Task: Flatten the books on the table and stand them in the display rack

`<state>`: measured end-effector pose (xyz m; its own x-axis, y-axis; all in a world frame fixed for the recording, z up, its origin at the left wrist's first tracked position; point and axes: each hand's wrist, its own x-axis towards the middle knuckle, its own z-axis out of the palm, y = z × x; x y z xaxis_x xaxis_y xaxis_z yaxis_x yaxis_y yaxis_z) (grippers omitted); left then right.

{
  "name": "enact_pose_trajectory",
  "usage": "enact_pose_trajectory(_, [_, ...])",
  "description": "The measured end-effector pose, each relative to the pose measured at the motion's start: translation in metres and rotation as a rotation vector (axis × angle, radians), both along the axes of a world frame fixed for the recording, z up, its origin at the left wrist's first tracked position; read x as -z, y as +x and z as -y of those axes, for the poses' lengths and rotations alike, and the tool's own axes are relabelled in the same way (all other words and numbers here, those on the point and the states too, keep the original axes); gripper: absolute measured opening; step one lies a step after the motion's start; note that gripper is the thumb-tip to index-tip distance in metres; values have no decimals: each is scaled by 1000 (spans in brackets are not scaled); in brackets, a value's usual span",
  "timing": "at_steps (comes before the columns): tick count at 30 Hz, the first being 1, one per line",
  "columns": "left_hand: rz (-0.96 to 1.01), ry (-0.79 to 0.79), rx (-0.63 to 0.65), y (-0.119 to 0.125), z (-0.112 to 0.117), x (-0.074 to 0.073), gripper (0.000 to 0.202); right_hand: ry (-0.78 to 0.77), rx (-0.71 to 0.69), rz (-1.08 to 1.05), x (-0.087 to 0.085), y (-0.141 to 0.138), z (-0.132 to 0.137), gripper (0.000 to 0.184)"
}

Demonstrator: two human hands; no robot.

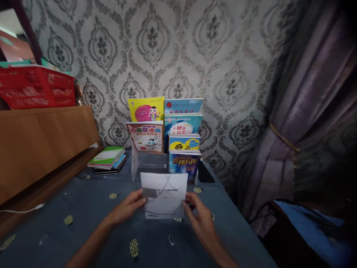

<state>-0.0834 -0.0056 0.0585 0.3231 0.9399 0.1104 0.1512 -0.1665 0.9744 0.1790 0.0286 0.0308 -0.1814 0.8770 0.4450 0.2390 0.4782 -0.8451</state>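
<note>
I hold a thin white booklet [164, 194] upright above the blue tablecloth, its cover facing me. My left hand [128, 206] pinches its left edge and my right hand [201, 219] grips its right edge. Just behind it stands a clear tiered display rack [147, 163] with several colourful children's books [182, 143] in stepped rows. The front left slot of the rack shows bare clear plastic.
A small stack of books [107, 159] lies left of the rack. A wooden cabinet [41, 141] with a red basket [36, 87] on top runs along the left. A dark curtain [306, 123] hangs at the right, past the table edge. A white cable [22, 210] lies at the left.
</note>
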Motion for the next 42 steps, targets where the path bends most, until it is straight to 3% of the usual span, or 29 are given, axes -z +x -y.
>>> enact_pose_trajectory(6, [-159, -34, -57, -12, 9, 33, 45, -77, -93, 47, 19, -8, 3, 29])
enact_pose_trajectory(13, [-126, -15, -84, -25, 0, 35, 48, -57, -152, 56, 18, -25, -15, 26])
enact_pose_trajectory(20, [-23, 13, -243, -33, -21, 49, 54, -13, -194, 47, 25, -45, -45, 26])
enact_pose_trajectory(24, [-37, 41, -297, -39, -34, 48, 54, 3, -183, 87, 24, -57, -61, 27])
enact_pose_trajectory(28, [-101, 134, -346, -50, -55, 34, 48, 57, -151, 142, 12, -71, -83, 22])
enact_pose_trajectory(37, [-198, 373, -440, -72, -103, -10, 32, 278, -89, 204, -32, -96, -126, 12])
enact_pose_trajectory(42, [-332, 506, -568, -78, -126, -55, 18, 389, -25, 221, -79, -106, -144, 14])
